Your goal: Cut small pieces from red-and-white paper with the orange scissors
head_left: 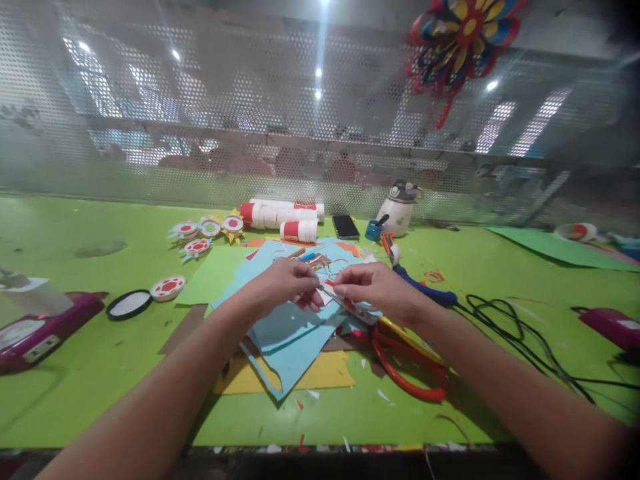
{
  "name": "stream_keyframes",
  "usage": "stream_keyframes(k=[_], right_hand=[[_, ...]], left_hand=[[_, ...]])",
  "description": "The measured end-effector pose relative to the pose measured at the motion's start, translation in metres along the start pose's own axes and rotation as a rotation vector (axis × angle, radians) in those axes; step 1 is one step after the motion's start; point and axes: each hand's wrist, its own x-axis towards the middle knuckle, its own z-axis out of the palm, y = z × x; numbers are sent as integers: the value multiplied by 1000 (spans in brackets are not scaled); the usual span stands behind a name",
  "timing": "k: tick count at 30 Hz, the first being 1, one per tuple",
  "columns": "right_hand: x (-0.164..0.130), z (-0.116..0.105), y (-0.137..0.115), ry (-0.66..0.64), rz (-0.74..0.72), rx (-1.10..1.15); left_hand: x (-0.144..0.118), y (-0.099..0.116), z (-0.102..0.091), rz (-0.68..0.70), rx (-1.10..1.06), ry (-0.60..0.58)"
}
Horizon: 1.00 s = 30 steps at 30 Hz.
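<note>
Pinching a small piece (328, 291) in the right hand (370, 287); cannot tell whether gripping with the curled left hand (289, 283), above blue paper (287, 333).

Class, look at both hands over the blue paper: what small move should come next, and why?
Probably ease the left hand in to steady whatever small piece the right hand may be pinching. The hands face each other above the blue paper with only a narrow gap between, and anything held is too small to identify.
</note>
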Motion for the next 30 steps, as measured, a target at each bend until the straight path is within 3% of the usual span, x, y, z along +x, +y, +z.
stream_keyframes(k=[10, 18, 30], right_hand=[[-5, -4, 9, 66, 50, 43], [-4, -5, 9, 134, 6, -5], [-7, -6, 8, 98, -41, -84]], left_hand=[[-5, 5, 13, -25, -47, -89], [-2, -1, 14, -62, -121, -152], [-5, -1, 14, -42, -150, -236]])
